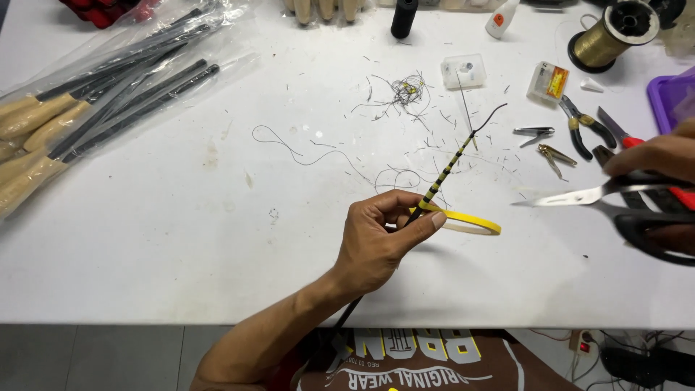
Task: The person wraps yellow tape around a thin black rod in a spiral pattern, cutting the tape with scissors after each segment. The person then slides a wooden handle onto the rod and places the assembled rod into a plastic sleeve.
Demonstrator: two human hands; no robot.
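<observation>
Our left hand point(380, 242) pinches a thin, light, springy rod point(449, 165) at its yellow-banded middle while our right hand point(655, 163) grips open scissors point(608, 194).

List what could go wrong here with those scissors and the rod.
The open scissors in the right hand point toward the left hand; its fingertips could get nicked. The yellow strip hangs loose off the striped rod, so a cut might land wrong or it may unwind.

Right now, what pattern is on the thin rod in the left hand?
Black and yellow bands on the rod; head view.
</observation>
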